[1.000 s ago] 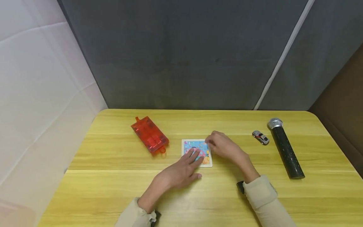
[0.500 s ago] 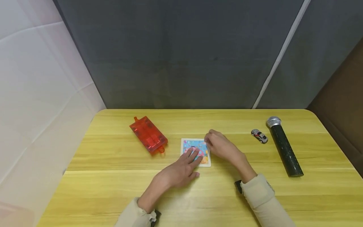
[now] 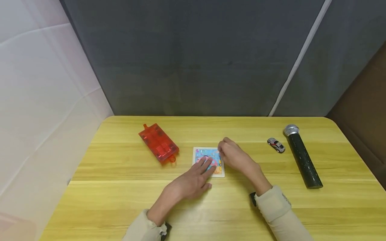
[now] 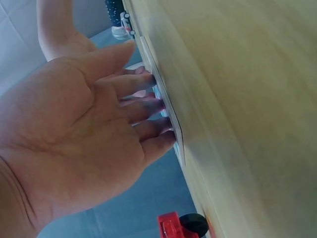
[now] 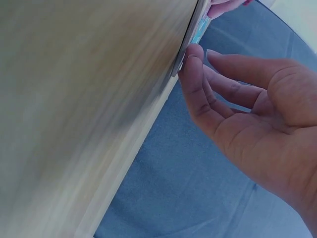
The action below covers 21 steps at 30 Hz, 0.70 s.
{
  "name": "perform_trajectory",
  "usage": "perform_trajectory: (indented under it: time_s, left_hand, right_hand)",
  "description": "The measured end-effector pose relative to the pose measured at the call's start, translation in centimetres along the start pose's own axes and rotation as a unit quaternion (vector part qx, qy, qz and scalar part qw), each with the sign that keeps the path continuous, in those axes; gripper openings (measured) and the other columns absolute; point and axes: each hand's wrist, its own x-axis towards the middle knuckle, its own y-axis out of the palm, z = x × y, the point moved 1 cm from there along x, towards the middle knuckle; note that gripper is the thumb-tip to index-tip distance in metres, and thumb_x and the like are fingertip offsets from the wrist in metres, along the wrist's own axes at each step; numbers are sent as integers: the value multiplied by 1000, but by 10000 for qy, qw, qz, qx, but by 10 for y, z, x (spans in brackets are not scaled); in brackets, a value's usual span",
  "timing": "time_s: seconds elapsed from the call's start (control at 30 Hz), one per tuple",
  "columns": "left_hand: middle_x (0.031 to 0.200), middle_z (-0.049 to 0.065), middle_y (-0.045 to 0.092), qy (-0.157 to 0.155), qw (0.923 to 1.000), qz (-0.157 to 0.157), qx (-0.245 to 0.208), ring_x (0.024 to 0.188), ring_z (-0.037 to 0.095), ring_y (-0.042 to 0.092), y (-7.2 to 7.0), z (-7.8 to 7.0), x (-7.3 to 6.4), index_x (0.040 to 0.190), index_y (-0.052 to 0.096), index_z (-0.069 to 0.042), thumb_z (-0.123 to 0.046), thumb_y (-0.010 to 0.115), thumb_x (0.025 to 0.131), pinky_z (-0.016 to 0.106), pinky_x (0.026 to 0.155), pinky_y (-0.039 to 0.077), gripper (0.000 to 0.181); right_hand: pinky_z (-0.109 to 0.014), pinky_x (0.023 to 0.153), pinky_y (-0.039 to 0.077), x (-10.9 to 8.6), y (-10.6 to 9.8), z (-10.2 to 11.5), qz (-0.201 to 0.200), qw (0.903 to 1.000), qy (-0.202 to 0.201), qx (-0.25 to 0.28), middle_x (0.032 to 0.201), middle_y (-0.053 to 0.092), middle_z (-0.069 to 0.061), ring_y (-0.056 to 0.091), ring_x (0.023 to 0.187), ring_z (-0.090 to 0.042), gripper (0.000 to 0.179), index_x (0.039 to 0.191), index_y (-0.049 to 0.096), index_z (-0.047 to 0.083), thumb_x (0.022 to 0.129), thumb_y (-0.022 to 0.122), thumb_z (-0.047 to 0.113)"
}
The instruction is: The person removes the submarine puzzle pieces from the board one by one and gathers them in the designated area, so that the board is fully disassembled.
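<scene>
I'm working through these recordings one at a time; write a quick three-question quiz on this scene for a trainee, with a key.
1. True or false: the left hand has its fingers on the picture board.

2. Multiple choice: which of these lies closest to the black microphone?
A) the picture board
B) the toy car
C) the left hand

3. Fill in the blank: in the head view, the red translucent object lies to the ____ of the picture board.

Key: 1. True. 2. B. 3. left.
</scene>
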Motion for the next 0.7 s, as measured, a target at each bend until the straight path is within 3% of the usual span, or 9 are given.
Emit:
perform_trajectory:
  time_s: [0.27, 0.5, 0.7]
  left_hand:
    - [185, 13, -6, -95, 9993, 14, -351, 172, 31, -9, 2, 3, 0, 176, 25, -15, -42, 53, 116, 48, 140, 7, 72]
    - [185, 14, -4, -73, 9999, -63, -67, 172, 32, -6, 6, 4, 0, 177, 21, -16, -44, 49, 117, 49, 140, 9, 72]
    - [185, 18, 2, -179, 9998, -58, -57, 173, 35, 0, -8, -11, -8, 176, 25, -12, -41, 51, 117, 49, 140, 9, 71]
  right_hand:
    - [-39, 85, 64, -1, 0, 0, -28, 9999, -99, -15, 106, 66, -19, 70, 96, -30, 10, 110, 73, -12, 102, 70, -7]
    - [-38, 83, 64, -1, 1, 0, -75, 9998, -168, -40, 105, 66, -19, 69, 94, -29, 9, 109, 72, -11, 102, 71, -6]
    - [-38, 81, 63, 1, 1, 0, -49, 9999, -95, 64, 102, 67, -17, 67, 90, -26, 6, 107, 71, -8, 103, 70, -5]
